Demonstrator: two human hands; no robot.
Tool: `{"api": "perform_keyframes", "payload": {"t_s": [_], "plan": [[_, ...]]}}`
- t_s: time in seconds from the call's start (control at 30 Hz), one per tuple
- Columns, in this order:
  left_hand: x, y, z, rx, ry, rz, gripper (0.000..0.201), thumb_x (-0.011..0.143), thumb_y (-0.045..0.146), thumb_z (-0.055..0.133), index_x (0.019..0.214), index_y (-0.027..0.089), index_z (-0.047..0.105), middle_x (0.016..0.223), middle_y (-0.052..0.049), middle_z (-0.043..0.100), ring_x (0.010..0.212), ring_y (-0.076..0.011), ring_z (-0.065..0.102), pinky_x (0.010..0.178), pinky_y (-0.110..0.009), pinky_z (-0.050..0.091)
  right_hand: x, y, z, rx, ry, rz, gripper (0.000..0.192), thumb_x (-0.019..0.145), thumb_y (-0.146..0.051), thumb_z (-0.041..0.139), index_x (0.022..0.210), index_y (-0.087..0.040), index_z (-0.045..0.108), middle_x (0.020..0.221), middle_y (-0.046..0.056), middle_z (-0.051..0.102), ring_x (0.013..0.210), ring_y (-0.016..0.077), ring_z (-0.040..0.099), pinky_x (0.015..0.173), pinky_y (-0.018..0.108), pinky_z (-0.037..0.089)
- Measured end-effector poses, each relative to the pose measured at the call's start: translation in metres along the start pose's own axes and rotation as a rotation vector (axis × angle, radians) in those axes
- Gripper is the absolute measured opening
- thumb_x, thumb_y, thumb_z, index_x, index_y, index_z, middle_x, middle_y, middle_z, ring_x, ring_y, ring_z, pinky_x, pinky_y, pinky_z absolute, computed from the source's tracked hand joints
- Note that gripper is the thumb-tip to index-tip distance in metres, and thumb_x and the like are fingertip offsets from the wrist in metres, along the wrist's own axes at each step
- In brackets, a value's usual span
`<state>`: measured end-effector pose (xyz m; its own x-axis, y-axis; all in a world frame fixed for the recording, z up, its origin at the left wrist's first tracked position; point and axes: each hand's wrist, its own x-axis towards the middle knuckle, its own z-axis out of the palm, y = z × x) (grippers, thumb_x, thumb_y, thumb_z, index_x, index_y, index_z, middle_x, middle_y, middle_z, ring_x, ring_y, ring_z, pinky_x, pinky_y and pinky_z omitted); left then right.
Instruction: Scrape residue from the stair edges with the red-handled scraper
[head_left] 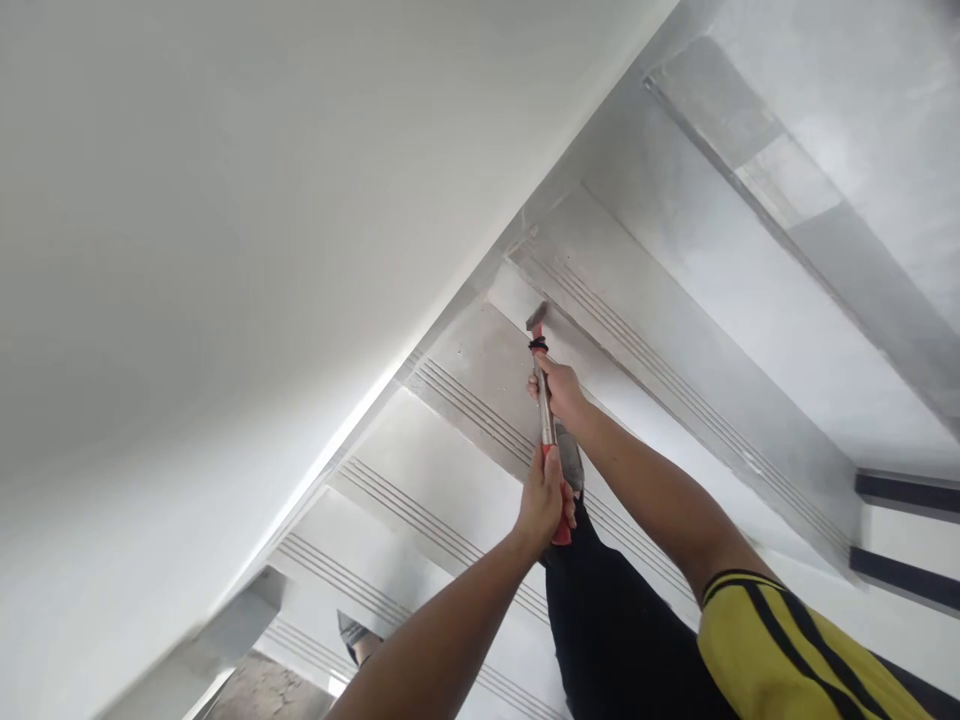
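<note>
Two hands grip one hammer (545, 420). I read my left hand (541, 500) with fingers wrapped around the red grip at the lower end, and my right hand (559, 388) with fingers clamped on the metal shaft just below the head. Hammer head sits against the grooved edge of a stair step (480, 370), beside the white wall (225, 250). One black trouser leg (607, 620) stands on the steps below.

Both hands grip a hammer (547, 420) over pale grooved stairs (450, 520): the left hand (541, 497) wraps the red grip nearer, the right hand (559, 388) holds the metal shaft farther up. White wall (225, 250) at left.
</note>
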<state>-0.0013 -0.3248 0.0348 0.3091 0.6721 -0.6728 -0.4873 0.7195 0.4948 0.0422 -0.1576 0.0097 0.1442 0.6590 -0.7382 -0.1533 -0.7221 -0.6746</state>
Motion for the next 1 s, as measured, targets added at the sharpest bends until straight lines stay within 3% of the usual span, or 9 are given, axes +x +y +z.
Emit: {"api": "perform_keyframes", "payload": {"t_s": [0.1,0.2,0.27,0.4,0.47,0.53,0.7,0.77,1.0], "plan": [[0.012,0.035,-0.017,0.056,0.1,0.053,0.069,0.077,0.07,0.037,0.129,0.025,0.032,0.046,0.009,0.043,0.032,-0.008,0.04,0.033,-0.018,0.037,0.02,-0.012,0.046,-0.002,0.011,-0.027,0.031,0.082,-0.039,0.057,0.066,-0.02,0.039,0.045,-0.005,0.04,0.036,0.0072,0.041,0.034,0.02,0.034],[0.013,0.054,-0.03,0.069,0.117,0.053,0.064,0.076,0.07,0.038,0.12,0.023,0.038,0.046,0.009,0.044,0.032,-0.0077,0.038,0.033,-0.019,0.037,0.026,-0.012,0.066,-0.006,0.002,-0.07,0.03,0.082,-0.038,0.056,0.066,-0.02,0.038,0.046,-0.005,0.042,0.037,0.0071,0.043,0.035,0.019,0.035],[0.008,0.049,-0.032,0.082,0.111,0.04,0.062,0.075,0.071,0.038,0.115,0.024,0.04,0.048,0.008,0.045,0.032,-0.0077,0.038,0.032,-0.019,0.037,0.019,-0.004,0.057,-0.021,-0.019,-0.138,0.031,0.082,-0.04,0.056,0.066,-0.02,0.038,0.047,-0.005,0.043,0.038,0.0068,0.044,0.036,0.019,0.035],[-0.007,0.019,-0.022,0.129,0.065,-0.019,0.062,0.075,0.072,0.035,0.116,0.025,0.041,0.049,0.008,0.046,0.031,-0.0082,0.041,0.031,-0.019,0.036,0.0,0.019,0.014,-0.048,0.003,-0.222,0.035,0.078,-0.047,0.057,0.066,-0.021,0.036,0.048,-0.005,0.043,0.038,0.007,0.044,0.034,0.019,0.034],[-0.01,0.012,-0.019,0.145,0.05,-0.04,0.062,0.075,0.071,0.036,0.116,0.025,0.041,0.049,0.008,0.045,0.031,-0.0078,0.041,0.032,-0.018,0.036,-0.002,0.025,0.002,-0.037,0.008,-0.242,0.035,0.077,-0.046,0.058,0.066,-0.021,0.036,0.049,-0.006,0.042,0.041,0.008,0.047,0.035,0.019,0.037],[-0.009,0.021,-0.02,0.154,0.076,-0.037,0.061,0.075,0.071,0.038,0.114,0.024,0.042,0.048,0.008,0.044,0.031,-0.0072,0.039,0.032,-0.017,0.036,0.003,0.021,0.01,-0.035,-0.009,-0.262,0.034,0.077,-0.045,0.058,0.066,-0.021,0.036,0.049,-0.006,0.041,0.043,0.0087,0.049,0.036,0.02,0.038],[-0.001,0.081,-0.034,0.096,0.162,-0.022,0.061,0.074,0.072,0.038,0.113,0.024,0.04,0.047,0.009,0.044,0.031,-0.0062,0.037,0.033,-0.018,0.036,0.026,-0.01,0.071,-0.147,-0.041,-0.272,0.031,0.08,-0.043,0.055,0.067,-0.021,0.037,0.047,-0.006,0.043,0.039,0.0084,0.047,0.036,0.02,0.039],[-0.002,0.093,-0.037,0.093,0.159,-0.027,0.061,0.074,0.072,0.039,0.115,0.026,0.038,0.049,0.009,0.045,0.033,-0.006,0.037,0.034,-0.017,0.037,0.027,-0.015,0.081,-0.176,-0.082,-0.272,0.03,0.081,-0.043,0.054,0.068,-0.02,0.038,0.047,-0.005,0.045,0.038,0.0082,0.047,0.037,0.02,0.039],[-0.009,0.058,-0.033,0.203,0.147,-0.062,0.057,0.074,0.073,0.035,0.101,0.023,0.04,0.048,0.01,0.043,0.031,-0.0067,0.036,0.03,-0.018,0.036,0.015,0.008,0.039,-0.191,-0.108,-0.275,0.03,0.081,-0.045,0.053,0.072,-0.021,0.038,0.045,-0.004,0.049,0.034,0.0102,0.047,0.033,0.022,0.038]]}}
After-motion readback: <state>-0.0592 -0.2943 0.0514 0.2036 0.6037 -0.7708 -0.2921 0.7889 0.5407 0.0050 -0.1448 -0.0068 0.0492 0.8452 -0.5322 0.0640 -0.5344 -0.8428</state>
